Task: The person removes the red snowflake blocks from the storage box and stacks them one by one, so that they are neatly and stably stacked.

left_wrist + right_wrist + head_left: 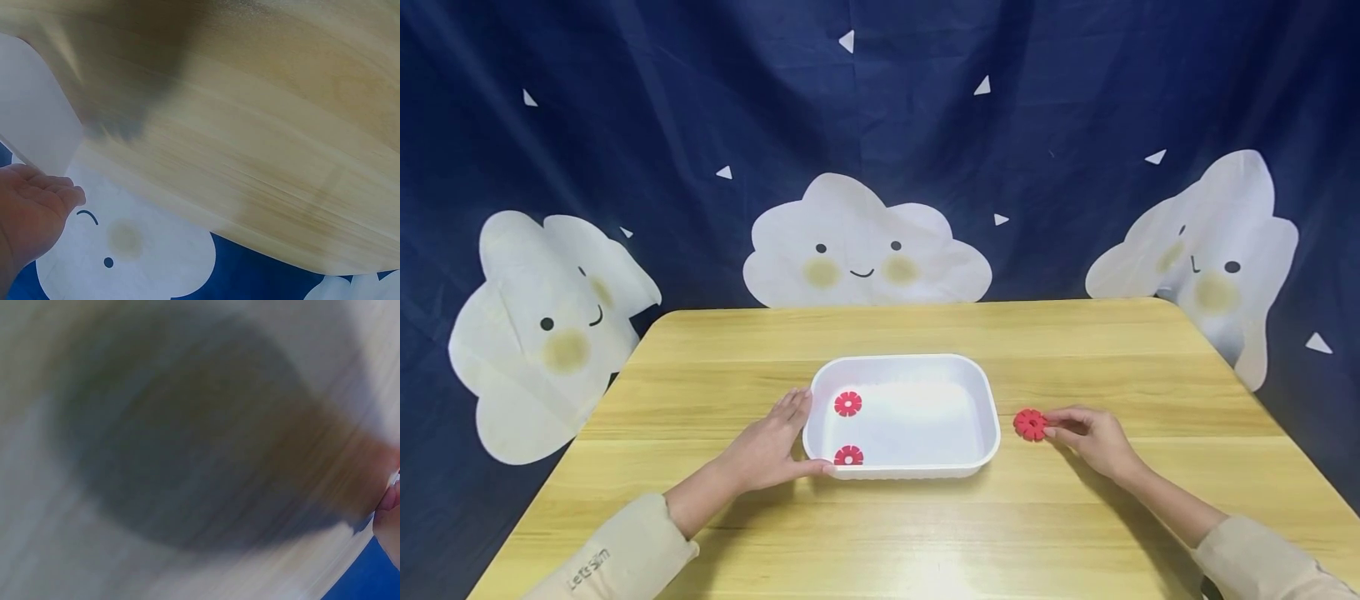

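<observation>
Now the right hand (1097, 439) pinches 1 notched red disc (1024, 427).

A white, round-cornered tray (917, 417) sits on the table (910, 533), the left hand (767, 450) touching its left end. Inside, a notched red disc (839, 405) lies behind a second disc (840, 456), partly hidden by the near rim; the right hand (1099, 440) pinches a third disc (1023, 425) just beyond the right end.
</observation>
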Motion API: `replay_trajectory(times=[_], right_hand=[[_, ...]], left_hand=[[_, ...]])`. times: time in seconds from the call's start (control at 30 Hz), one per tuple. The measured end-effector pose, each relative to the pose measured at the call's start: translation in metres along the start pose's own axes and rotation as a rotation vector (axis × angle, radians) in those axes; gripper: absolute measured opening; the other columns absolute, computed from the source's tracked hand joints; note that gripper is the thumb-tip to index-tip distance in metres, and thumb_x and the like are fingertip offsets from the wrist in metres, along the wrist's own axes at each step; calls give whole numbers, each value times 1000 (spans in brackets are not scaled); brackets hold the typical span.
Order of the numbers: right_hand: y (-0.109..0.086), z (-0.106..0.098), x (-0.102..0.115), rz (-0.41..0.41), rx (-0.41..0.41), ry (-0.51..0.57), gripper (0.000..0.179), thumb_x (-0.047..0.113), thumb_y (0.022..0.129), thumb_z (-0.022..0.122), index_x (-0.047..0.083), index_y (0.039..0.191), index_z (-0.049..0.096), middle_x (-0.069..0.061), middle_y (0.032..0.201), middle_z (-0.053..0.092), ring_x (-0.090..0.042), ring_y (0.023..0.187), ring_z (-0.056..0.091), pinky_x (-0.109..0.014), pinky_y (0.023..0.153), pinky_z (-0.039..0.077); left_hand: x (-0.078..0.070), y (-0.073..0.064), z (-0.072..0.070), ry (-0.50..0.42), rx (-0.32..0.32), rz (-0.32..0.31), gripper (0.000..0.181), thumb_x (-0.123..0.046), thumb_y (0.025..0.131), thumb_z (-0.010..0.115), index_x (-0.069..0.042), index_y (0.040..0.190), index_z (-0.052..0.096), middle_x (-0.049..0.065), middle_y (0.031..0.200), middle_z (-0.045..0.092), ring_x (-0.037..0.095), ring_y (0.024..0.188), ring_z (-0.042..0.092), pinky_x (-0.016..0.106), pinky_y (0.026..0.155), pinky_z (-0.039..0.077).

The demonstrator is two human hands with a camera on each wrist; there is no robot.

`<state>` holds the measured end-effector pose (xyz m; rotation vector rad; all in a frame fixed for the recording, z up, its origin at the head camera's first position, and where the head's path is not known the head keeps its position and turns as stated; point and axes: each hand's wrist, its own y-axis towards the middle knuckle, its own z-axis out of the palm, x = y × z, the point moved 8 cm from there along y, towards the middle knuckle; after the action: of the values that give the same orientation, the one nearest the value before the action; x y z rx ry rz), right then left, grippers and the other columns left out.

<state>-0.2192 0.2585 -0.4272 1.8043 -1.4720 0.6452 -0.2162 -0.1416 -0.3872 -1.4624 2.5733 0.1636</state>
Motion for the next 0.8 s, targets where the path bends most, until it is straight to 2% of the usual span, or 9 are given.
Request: replay_trajectory(times=[0.47,0.7,0.8], right_hand=[[1,1,3,-14,-4,-9,18,1,78,70,-6,95,69,-21,92,69,11,75,56,-14,63,52],[0,-3,-3,107,-16,-3,26,11,84,67,-6,104,66,-23,97,69,10,74,58,-13,60,50],[1,-9,3,110,-55,-12,27,11,85,66,-6,105,65,-23,97,69,14,72,55,-11,60,49]], left_hand=[[2,-1,1,1,5,-19,104,-66,74,60,10,139,31,25,147,30,40,137,28,52,102,40],[1,0,1,-2,-9,-6,103,-67,75,59,10,139,32,26,147,31,40,137,29,51,103,39],[1,0,0,1,-5,-2,103,-66,75,59,10,139,33,26,146,32,41,136,29,51,103,38]])
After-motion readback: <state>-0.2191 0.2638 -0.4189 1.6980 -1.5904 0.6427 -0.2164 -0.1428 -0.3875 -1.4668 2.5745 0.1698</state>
